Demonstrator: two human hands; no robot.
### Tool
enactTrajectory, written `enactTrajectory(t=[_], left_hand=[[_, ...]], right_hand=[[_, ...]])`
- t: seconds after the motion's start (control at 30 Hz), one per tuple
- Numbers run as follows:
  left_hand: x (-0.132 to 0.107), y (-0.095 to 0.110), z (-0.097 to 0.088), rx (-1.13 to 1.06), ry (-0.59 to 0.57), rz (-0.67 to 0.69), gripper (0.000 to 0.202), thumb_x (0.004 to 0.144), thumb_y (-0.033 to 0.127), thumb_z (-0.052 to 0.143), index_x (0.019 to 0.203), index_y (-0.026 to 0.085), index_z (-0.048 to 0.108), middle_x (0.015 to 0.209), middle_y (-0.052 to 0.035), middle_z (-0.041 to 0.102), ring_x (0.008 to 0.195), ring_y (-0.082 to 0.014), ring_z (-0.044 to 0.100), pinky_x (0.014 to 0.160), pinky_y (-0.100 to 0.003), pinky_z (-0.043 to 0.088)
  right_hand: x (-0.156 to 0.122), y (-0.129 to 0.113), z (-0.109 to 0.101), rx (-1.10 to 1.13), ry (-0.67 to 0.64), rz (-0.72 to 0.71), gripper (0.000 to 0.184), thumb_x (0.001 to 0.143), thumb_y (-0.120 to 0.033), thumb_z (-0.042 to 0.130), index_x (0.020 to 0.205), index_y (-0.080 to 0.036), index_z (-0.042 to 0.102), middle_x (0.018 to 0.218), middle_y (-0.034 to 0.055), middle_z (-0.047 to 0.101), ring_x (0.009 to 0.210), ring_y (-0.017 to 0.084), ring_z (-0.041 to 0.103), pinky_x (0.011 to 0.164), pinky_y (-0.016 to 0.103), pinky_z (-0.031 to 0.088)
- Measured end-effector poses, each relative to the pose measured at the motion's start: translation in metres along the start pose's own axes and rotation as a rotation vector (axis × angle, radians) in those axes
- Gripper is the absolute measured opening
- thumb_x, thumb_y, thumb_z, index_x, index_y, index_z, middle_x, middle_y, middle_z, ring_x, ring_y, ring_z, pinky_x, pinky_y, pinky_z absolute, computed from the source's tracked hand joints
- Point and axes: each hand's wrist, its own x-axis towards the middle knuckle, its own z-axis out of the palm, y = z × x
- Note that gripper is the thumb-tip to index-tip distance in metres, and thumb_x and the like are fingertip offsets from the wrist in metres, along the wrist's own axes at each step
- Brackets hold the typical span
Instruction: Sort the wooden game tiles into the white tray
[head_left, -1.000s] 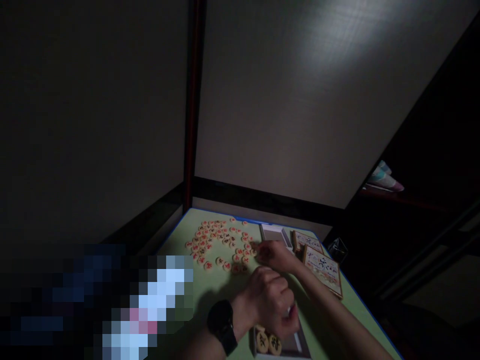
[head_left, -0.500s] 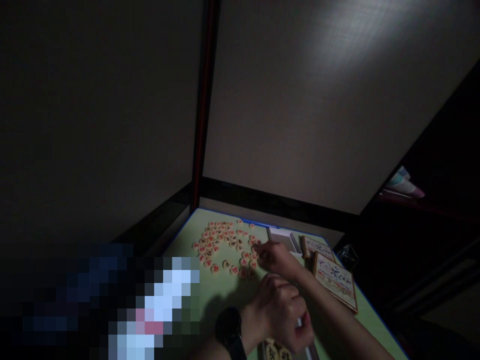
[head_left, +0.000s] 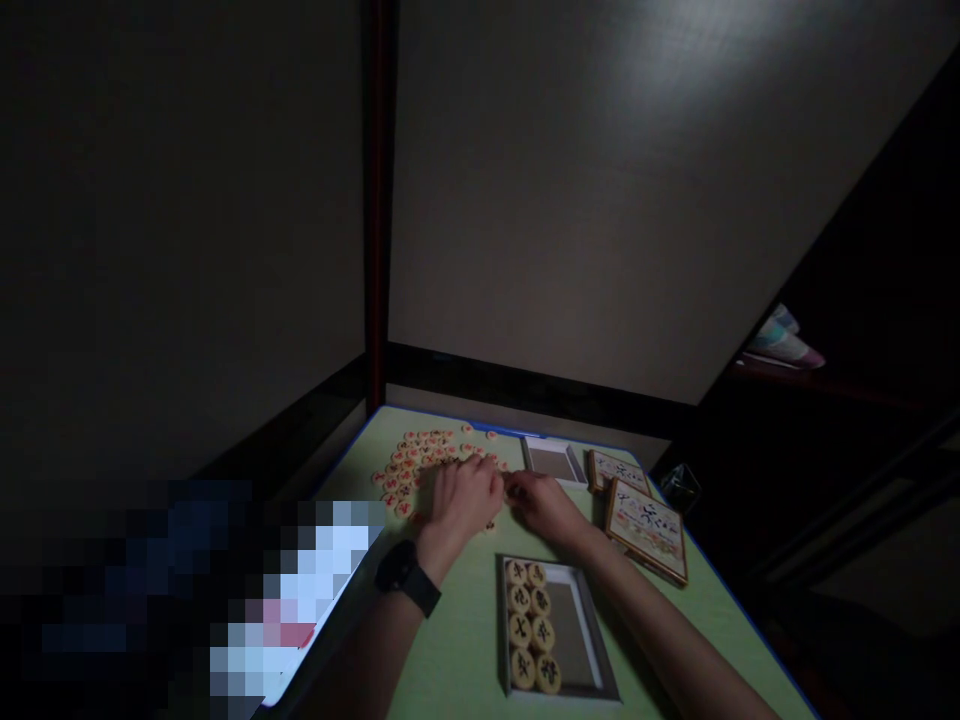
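Note:
Several round pale game discs with red and black marks lie spread on a green table. My left hand, with a dark watch on the wrist, rests over the near edge of the spread, fingers curled down onto the discs. My right hand is just right of it, fingers bent and pinched near a disc. What either hand holds is hidden. A shallow box tray near me has several discs lined up in its left part.
A second, smaller tray lies at the far side. Two printed box lids sit at the right, near the table's blue edge. A blurred-out object covers the lower left. Dim walls and a dark red post rise behind.
My left hand left the near tray and moved forward to the spread of discs, beside the right hand. The near tray with its discs is now uncovered.

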Motion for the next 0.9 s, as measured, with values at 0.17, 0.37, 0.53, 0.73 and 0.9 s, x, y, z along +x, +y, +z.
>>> enactTrajectory(t=[0.17,0.37,0.53,0.73,0.9], left_hand=[[0.008,-0.011,-0.015,0.070,-0.059,-0.038,0.024,0.091,0.021,0.042,0.093,0.017,0.066,0.094,-0.0107,0.072,0.084,-0.0232,0.068,0.068,-0.030,0.048],[0.013,-0.047,-0.025,0.008,-0.288,0.090,0.012,0.080,0.019,0.059,0.090,0.020,0.064,0.086,-0.0033,0.070,0.087,-0.0201,0.065,0.077,-0.028,0.046],[-0.005,-0.074,-0.014,0.044,-0.418,0.200,0.030,0.069,0.007,0.058,0.096,0.018,0.065,0.103,-0.0071,0.067,0.100,-0.0226,0.062,0.086,-0.030,0.046],[-0.010,-0.071,-0.008,0.107,-0.441,0.147,0.038,0.072,-0.002,0.046,0.100,0.017,0.064,0.107,-0.0111,0.066,0.103,-0.0235,0.062,0.088,-0.033,0.048],[0.001,-0.075,0.001,0.101,-0.419,0.150,0.036,0.075,0.002,0.049,0.104,0.017,0.064,0.109,-0.0120,0.066,0.103,-0.0234,0.062,0.087,-0.033,0.048]], right_hand=[[-0.004,0.004,0.010,0.140,0.081,-0.035,0.030,0.075,0.000,0.054,0.095,-0.017,0.067,0.100,0.0080,0.074,0.092,0.020,0.067,0.083,0.028,0.048],[-0.007,0.012,0.016,0.186,0.114,-0.063,0.031,0.076,-0.002,0.054,0.100,-0.017,0.068,0.108,0.0098,0.073,0.097,0.022,0.068,0.088,0.032,0.050],[-0.009,0.019,0.019,0.164,0.134,-0.082,0.031,0.076,-0.002,0.053,0.099,-0.017,0.068,0.105,0.0098,0.073,0.095,0.023,0.068,0.086,0.032,0.051],[-0.011,0.020,0.019,0.156,0.138,-0.068,0.033,0.076,-0.003,0.052,0.101,-0.018,0.069,0.102,0.0091,0.073,0.091,0.021,0.068,0.084,0.031,0.051],[-0.011,0.020,0.020,0.168,0.139,-0.054,0.033,0.076,-0.006,0.054,0.102,-0.018,0.069,0.106,0.0097,0.073,0.095,0.022,0.068,0.087,0.032,0.050]])
